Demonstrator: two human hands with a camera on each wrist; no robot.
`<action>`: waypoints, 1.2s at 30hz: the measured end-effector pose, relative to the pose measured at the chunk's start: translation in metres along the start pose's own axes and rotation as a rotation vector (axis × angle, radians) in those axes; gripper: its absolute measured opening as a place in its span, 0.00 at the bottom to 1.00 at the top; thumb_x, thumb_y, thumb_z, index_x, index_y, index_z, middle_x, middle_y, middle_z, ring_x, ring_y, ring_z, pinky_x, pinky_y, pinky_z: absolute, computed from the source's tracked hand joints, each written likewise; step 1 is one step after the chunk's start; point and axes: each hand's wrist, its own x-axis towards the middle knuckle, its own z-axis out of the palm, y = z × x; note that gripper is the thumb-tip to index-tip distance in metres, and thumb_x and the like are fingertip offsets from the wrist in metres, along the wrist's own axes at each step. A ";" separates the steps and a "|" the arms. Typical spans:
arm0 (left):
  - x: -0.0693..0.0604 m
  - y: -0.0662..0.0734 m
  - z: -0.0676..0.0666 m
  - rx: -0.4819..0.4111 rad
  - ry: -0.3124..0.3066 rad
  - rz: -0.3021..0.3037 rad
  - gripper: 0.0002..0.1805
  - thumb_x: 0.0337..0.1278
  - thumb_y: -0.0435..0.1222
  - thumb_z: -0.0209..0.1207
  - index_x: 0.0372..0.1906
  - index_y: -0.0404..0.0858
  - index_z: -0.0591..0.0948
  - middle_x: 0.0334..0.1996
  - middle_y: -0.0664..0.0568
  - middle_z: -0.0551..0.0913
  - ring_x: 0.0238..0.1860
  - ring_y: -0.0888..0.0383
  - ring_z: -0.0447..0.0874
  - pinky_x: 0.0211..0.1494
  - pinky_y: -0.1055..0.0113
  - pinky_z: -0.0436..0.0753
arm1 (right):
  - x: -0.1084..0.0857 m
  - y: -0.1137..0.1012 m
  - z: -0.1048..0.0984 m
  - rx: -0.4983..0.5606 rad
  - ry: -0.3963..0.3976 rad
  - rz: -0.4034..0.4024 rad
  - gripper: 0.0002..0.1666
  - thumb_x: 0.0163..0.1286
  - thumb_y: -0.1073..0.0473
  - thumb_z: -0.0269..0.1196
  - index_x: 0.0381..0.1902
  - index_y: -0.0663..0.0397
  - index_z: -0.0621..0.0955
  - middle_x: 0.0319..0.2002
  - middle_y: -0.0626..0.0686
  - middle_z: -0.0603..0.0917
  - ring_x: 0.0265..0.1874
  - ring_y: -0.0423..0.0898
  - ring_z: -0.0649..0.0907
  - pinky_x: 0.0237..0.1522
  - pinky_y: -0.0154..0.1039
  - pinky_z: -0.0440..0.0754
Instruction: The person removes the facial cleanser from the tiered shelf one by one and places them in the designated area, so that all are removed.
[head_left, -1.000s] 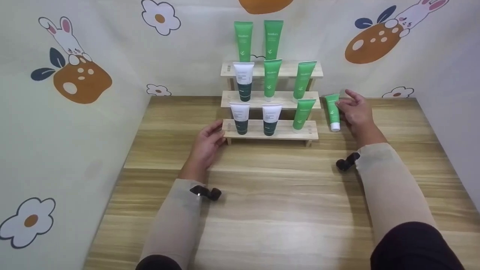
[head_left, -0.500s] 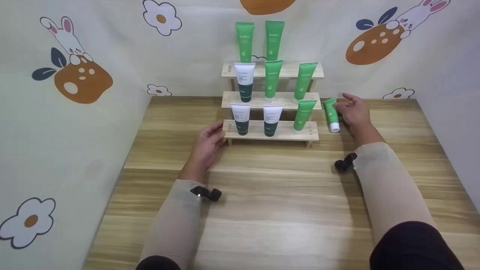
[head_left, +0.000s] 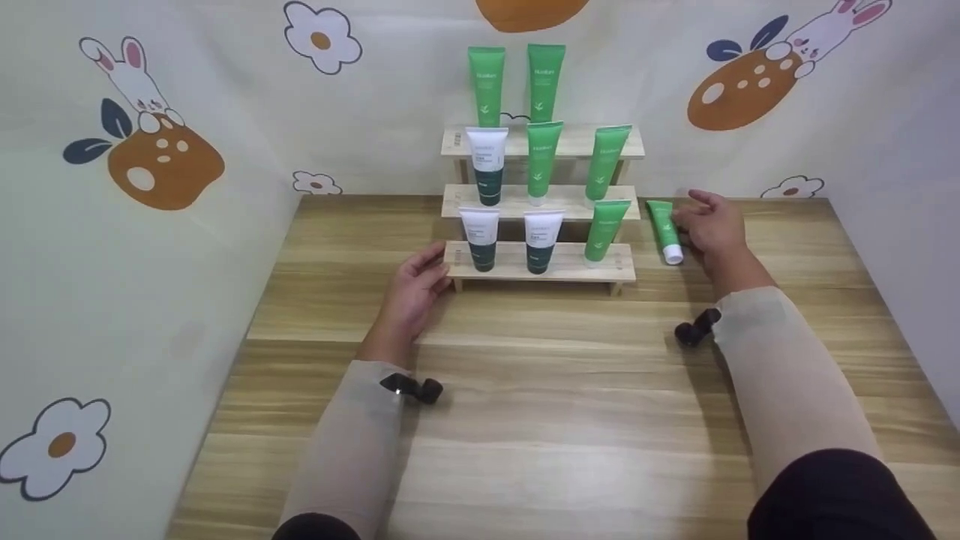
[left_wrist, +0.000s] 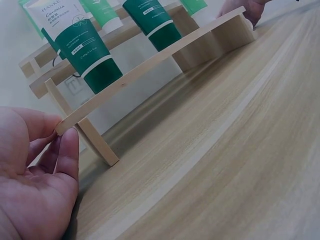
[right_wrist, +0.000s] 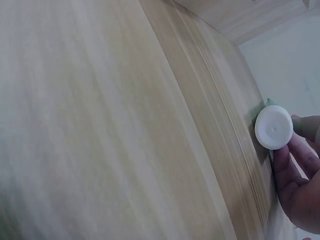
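Observation:
A three-step wooden stand [head_left: 574, 268] holds rows of squeeze tubes on the table. My left hand [head_left: 411, 291] is at its front left corner. In the left wrist view, thumb and fingers pinch the end of the lowest board. A green tube [head_left: 663, 225] lies right of the stand, its white cap [right_wrist: 274, 128] facing the table's front. My right hand [head_left: 716, 234] pinches this tube from its right side; in the right wrist view, the thumb and fingers show behind the cap, which partly hides their contact.
On the lowest step stand two white-and-dark-green tubes [head_left: 541, 240] and a green tube [head_left: 606, 231]. The middle step bears another white-topped tube [head_left: 489, 165] and two green ones. Two green tubes [head_left: 544, 82] stand on top. A printed backdrop [head_left: 390, 135] closes off the back.
The green tube and my right hand have come slightly toward the table's front, the tube's crimped end shifting most. My left hand stays at the stand's corner.

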 end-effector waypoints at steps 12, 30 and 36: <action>0.002 0.003 -0.001 0.011 0.009 0.012 0.27 0.76 0.25 0.57 0.76 0.36 0.74 0.72 0.43 0.76 0.54 0.60 0.83 0.53 0.72 0.86 | -0.019 -0.023 -0.005 0.110 -0.024 -0.113 0.37 0.77 0.56 0.68 0.80 0.40 0.70 0.63 0.48 0.81 0.59 0.48 0.83 0.57 0.39 0.86; -0.001 -0.003 0.003 0.007 0.022 0.009 0.27 0.74 0.26 0.58 0.74 0.36 0.76 0.70 0.43 0.78 0.56 0.58 0.83 0.55 0.71 0.86 | -0.068 -0.091 -0.001 0.361 -0.049 -0.345 0.34 0.66 0.56 0.78 0.68 0.47 0.80 0.51 0.50 0.88 0.47 0.46 0.88 0.43 0.33 0.90; 0.000 0.000 0.000 -0.005 0.020 0.002 0.27 0.74 0.26 0.58 0.74 0.36 0.76 0.70 0.45 0.78 0.56 0.59 0.83 0.54 0.71 0.86 | -0.078 -0.115 0.007 0.397 -0.075 -0.411 0.32 0.65 0.57 0.78 0.66 0.49 0.82 0.50 0.49 0.88 0.49 0.48 0.88 0.43 0.33 0.90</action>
